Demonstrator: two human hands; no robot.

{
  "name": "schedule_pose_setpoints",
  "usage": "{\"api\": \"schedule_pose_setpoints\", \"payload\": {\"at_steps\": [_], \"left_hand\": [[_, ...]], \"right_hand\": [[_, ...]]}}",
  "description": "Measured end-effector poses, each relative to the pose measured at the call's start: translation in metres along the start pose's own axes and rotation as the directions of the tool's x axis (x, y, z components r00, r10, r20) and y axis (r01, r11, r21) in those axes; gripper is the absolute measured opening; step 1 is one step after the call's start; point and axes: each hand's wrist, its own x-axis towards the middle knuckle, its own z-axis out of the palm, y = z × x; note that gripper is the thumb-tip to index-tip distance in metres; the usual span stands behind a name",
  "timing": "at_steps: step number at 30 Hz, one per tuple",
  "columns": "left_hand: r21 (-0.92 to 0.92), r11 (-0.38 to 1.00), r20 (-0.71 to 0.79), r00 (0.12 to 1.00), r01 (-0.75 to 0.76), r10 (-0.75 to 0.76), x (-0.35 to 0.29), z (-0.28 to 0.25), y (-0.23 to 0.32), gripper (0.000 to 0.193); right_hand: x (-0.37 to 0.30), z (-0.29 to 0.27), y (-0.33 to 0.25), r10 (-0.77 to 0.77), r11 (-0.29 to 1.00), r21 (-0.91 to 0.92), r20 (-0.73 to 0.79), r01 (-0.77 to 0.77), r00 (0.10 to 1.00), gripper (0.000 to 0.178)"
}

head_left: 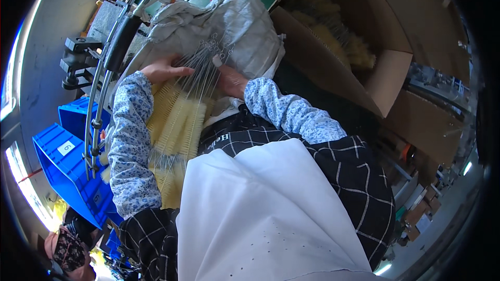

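A bundle of tube brushes point(179, 119) with pale yellow bristles and thin twisted-wire handles lies in front of me. Its wire handles point(200, 67) fan toward the far side and end in small loops. On the left of the wires my left hand point(165, 70) is curled against them, thumb and fingers reaching round. From the right my right hand point(230, 79) closes on the same handles, with a white wrap on one finger. Some fingertips are hidden behind the wires. More brushes point(167, 184) lie nearer, beside my left sleeve.
A crumpled whitish sack point(242, 18) lies beyond my hands. An open cardboard box point(393, 80) with more yellow brushes stands at the far right. Curved metal rods point(104, 93) and blue bins point(67, 164) are on the left.
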Motion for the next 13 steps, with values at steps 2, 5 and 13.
{"api": "schedule_pose_setpoints", "payload": {"at_steps": [2, 5, 13], "left_hand": [[0.007, 1.000, 0.002, 1.000, -0.018, 0.018, 0.003, 0.011, 0.009, 0.079], [0.075, 0.994, -0.003, 0.997, -0.075, 0.075, 0.004, 0.031, 0.019, 0.083], [0.533, 0.844, -0.044, 0.994, -0.060, 0.098, -0.032, 0.055, 0.086, 0.079]], "right_hand": [[-0.011, 0.006, -0.001, -0.031, 0.999, 0.012, 0.021, 0.031, 0.999, 0.056], [-0.028, 0.018, 0.000, -0.014, 0.999, 0.044, 0.003, 0.013, 1.000, 0.051], [-0.086, 0.043, -0.002, -0.190, 0.967, -0.179, -0.031, 0.182, 0.981, 0.053]]}}
